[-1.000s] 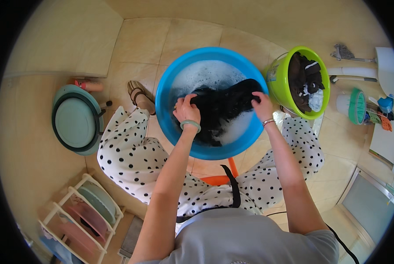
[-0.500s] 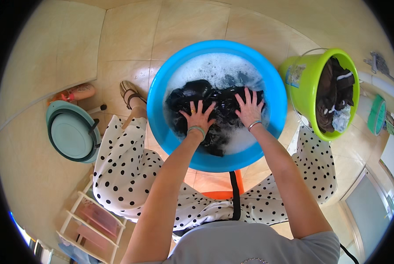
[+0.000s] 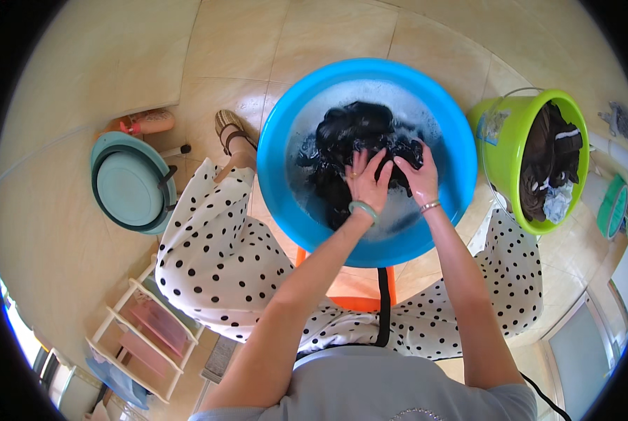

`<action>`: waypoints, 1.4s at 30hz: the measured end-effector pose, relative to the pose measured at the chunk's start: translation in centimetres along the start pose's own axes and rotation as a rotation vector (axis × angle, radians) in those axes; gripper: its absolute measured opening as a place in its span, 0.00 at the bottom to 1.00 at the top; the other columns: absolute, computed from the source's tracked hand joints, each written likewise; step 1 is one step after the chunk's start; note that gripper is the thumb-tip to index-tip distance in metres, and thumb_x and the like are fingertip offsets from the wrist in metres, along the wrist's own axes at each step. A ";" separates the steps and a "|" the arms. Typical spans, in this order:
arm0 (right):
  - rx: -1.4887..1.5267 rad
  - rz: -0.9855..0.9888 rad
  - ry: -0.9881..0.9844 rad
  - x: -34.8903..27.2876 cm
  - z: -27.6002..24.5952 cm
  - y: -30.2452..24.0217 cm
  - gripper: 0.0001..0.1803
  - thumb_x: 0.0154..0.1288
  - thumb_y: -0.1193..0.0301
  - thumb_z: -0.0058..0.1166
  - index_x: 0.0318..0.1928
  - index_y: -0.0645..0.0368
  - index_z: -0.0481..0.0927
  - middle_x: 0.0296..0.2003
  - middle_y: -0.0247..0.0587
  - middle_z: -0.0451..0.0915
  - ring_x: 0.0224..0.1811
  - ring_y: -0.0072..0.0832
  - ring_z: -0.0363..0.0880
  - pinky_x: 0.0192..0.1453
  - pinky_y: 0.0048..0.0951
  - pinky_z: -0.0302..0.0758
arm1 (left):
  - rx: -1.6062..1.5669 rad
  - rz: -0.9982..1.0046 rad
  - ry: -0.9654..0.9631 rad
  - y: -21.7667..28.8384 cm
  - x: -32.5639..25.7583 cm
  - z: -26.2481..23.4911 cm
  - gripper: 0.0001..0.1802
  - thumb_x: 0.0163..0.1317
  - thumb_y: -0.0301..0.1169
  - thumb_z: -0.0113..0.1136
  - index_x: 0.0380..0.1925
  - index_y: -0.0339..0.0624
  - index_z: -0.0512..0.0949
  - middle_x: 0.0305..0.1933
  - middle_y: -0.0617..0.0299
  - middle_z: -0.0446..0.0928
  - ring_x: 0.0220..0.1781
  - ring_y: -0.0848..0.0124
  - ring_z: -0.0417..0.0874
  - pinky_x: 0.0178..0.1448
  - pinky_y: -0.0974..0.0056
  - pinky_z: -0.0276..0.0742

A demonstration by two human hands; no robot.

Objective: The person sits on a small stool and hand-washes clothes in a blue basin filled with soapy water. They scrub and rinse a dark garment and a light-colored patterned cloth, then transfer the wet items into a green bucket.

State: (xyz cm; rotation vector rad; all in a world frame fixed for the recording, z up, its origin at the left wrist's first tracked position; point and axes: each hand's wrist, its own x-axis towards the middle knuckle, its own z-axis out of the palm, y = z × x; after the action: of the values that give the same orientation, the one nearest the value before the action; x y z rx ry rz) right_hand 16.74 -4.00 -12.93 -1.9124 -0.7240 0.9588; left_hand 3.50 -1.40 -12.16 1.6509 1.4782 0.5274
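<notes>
Wet black cloth (image 3: 359,123) lies bunched in soapy water inside a large blue basin (image 3: 277,210). My left hand (image 3: 368,186) lies against the near middle of the cloth, its fingers apart and partly in the dark wet folds. Just to its right, my right hand (image 3: 421,179) grips a fold of the same cloth between thumb and fingers. Some of the fingertips are hidden by cloth and water. White suds show around the cloth.
At the right a lime-green bucket (image 3: 493,151) holds dark clothes and a pale crumpled cloth. An orange stool (image 3: 356,303) shows beneath the basin. To the left are a grey-green folding basin (image 3: 128,188), a pink bottle (image 3: 156,121) and a cream rack (image 3: 117,319).
Both hands have gone from lying flat and spread on the cloth to close together at its right side. My right hand has taken hold of a fold. The cloth has bunched up farther away.
</notes>
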 end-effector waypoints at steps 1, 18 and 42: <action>0.067 -0.026 -0.044 -1.4 -0.1 -4.7 0.30 0.52 0.67 0.67 0.56 0.58 0.72 0.47 0.49 0.79 0.48 0.41 0.79 0.52 0.35 0.75 | -0.479 -0.198 -0.017 0.1 -0.5 0.0 0.23 0.64 0.46 0.55 0.59 0.58 0.72 0.61 0.53 0.71 0.64 0.54 0.68 0.67 0.42 0.56; -0.384 -0.480 0.026 -11.1 1.5 -15.1 0.10 0.59 0.65 0.57 0.24 0.52 0.75 0.25 0.42 0.74 0.23 0.42 0.77 0.26 0.38 0.74 | -1.825 -0.736 -0.594 4.6 -2.5 -5.0 0.19 0.68 0.52 0.48 0.28 0.51 0.75 0.28 0.68 0.76 0.31 0.77 0.76 0.34 0.70 0.72; -0.722 -0.380 0.071 -8.5 -0.9 -9.0 0.12 0.62 0.67 0.51 0.21 0.54 0.75 0.25 0.41 0.76 0.25 0.44 0.77 0.26 0.40 0.74 | -1.144 -1.079 -0.216 4.5 -4.4 -2.7 0.13 0.65 0.40 0.51 0.33 0.44 0.79 0.33 0.64 0.79 0.36 0.69 0.79 0.42 0.65 0.76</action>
State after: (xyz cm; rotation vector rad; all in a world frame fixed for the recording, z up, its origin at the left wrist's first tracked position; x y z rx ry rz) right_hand 11.86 -6.72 -1.86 -2.2645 -1.4703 0.4048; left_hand 3.20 -4.54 -6.11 -0.0404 1.2567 0.3949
